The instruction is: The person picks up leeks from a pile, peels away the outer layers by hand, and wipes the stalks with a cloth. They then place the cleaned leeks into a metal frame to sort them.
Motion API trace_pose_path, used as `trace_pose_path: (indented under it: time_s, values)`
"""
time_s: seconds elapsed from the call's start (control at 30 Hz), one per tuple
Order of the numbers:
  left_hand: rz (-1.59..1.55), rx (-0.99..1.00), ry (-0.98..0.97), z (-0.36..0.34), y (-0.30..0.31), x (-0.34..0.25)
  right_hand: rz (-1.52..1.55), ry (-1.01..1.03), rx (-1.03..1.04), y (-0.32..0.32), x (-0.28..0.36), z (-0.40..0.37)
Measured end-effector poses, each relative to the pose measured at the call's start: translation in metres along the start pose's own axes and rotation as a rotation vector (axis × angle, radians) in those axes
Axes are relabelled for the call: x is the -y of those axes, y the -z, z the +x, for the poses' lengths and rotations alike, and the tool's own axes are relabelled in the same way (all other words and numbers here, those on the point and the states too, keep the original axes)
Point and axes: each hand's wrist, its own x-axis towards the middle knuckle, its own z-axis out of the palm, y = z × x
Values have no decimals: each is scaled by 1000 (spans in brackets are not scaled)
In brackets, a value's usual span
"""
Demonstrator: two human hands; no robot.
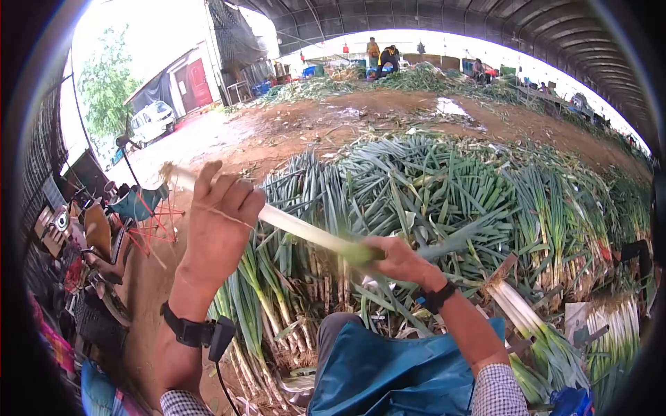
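A leek [298, 225] with a white shaft is held slantwise in front of me, its root end up at the left. My left hand [225, 208] is closed around the white part near the roots. Fingers of my right hand [399, 260] wrap the leek where it turns green; the leaves beyond are blurred. Below and behind my hands lies a large heap of leeks [444, 180]. To the right of my right forearm, a bunch of trimmed white leeks [517, 305] rests at a slant. A blue apron [409, 367] covers my lap.
More cleaned leeks [614, 329] lie at the far right. On the left are a folding stool [142, 204] and a parked bike [97, 270]. Other people [385, 59] are at the back beside leek piles. A white vehicle [152, 121] stands outside on the left.
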Motion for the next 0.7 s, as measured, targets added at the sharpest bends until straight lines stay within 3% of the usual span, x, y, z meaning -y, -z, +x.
trace_pose_path:
  time_s: [0.07,0.1,0.23,0.33,0.43,0.47,0.53,0.7]
  values:
    - [16,-115,-37,14,6,6,15,86,-66,-2,9,0]
    - [64,-84,5,20,10,8,15,104,-94,-4,18,0]
    - [16,-344,209,35,19,-23,76,133,-201,5,44,5]
    - [-619,-111,477,3,-25,-89,172,96,-257,17,60,6]
    - [-1364,149,610,-22,-73,-164,157,120,-276,20,62,4]
    - [-1604,130,776,-33,-89,-187,163,78,-254,21,61,0]
    - [-1750,154,854,-41,-108,-202,181,-13,-218,23,56,-9]
    - [-1951,91,936,-43,-116,-215,182,16,-120,36,41,-25]
